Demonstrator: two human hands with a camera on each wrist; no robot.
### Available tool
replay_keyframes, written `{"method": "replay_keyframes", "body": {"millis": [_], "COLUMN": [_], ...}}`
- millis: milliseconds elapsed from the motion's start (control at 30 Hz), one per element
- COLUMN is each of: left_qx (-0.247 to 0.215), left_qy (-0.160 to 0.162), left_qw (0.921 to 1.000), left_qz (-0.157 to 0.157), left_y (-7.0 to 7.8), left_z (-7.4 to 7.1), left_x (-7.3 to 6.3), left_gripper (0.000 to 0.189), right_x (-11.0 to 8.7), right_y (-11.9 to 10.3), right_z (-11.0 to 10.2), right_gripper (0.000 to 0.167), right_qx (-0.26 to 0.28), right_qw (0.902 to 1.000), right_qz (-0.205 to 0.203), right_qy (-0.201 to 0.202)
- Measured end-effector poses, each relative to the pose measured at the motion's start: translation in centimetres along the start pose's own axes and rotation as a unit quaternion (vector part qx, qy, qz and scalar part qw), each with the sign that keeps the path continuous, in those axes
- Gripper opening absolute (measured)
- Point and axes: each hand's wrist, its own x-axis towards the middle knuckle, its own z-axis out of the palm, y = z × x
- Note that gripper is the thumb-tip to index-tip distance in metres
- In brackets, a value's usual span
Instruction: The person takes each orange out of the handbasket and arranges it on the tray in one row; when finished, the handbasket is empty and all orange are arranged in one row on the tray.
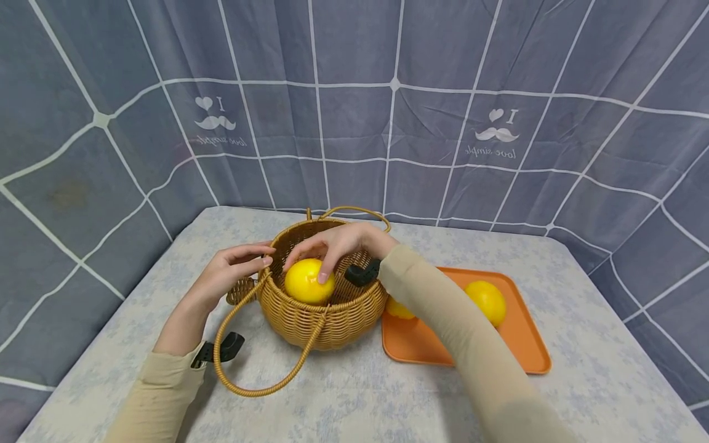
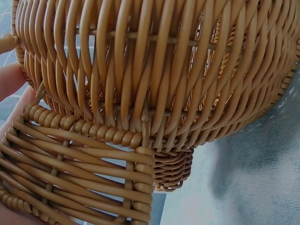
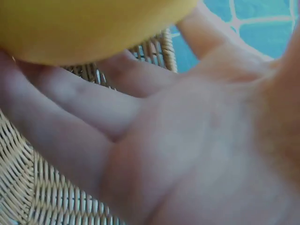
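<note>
In the head view a round, shiny yellow fruit [image 1: 308, 282] sits at the opening of a woven wicker basket [image 1: 327, 323]. My right hand [image 1: 346, 246] reaches over the basket and grips this fruit, thumb on the near side and fingers around the far side. The right wrist view shows the fruit [image 3: 89, 28] against the fingers, with basket weave beneath. At the basket's left rim rests my left hand [image 1: 224, 277], its fingers and thumb fairly straight and touching the rim. A wicker flap [image 2: 79, 164] hides part of that hand in the left wrist view.
An orange tray [image 1: 418, 347] lies right of the basket, bearing a yellow fruit [image 1: 485, 303] and another [image 1: 400, 309] partly hidden by the right sleeve. One looped basket handle [image 1: 260, 392] droops toward the front; the other stands at the back. A checked curtain [image 1: 354, 123] surrounds the table.
</note>
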Motion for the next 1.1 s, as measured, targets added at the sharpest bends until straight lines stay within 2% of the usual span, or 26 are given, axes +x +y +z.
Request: {"method": "replay_keyframes", "body": {"millis": [100, 300, 567, 733, 867, 1100], "left_qx": [0.000, -0.001, -0.006, -0.005, 0.001, 0.005], "left_qy": [-0.001, -0.001, 0.005, 0.002, 0.001, 0.003], "left_qw": [1.0000, 1.0000, 0.9999, 0.9999, 1.0000, 1.0000], "left_qz": [-0.002, 0.001, 0.010, 0.009, 0.006, 0.004], "left_y": [0.0, 0.0, 0.0, 0.0, 0.1, 0.1], "left_z": [-0.1, 0.0, 0.0, 0.0, -0.1, 0.0], "left_x": [0.0, -0.1, 0.0, 0.0, 0.0, -0.1], "left_gripper": [0.043, 0.043, 0.043, 0.045, 0.045, 0.045], "right_x": [-1.1, -4.6, -10.9, -15.9, -20.3, -26.7], "right_y": [-0.6, -2.4, -3.5, -2.9, -1.8, 1.5], "right_z": [-0.3, -0.4, 0.1, 1.2, 2.6, 6.4], "right_gripper": [0.071, 0.079, 0.059, 0.057, 0.056, 0.053], "right_qx": [-0.004, 0.026, 0.013, 0.001, 0.003, 0.012], "right_qw": [0.9991, 0.9920, 0.9776, 0.9673, 0.9571, 0.9316], "right_qz": [-0.022, -0.084, -0.146, -0.161, -0.146, -0.139], "right_qy": [0.035, 0.090, 0.151, 0.196, 0.250, 0.336]}}
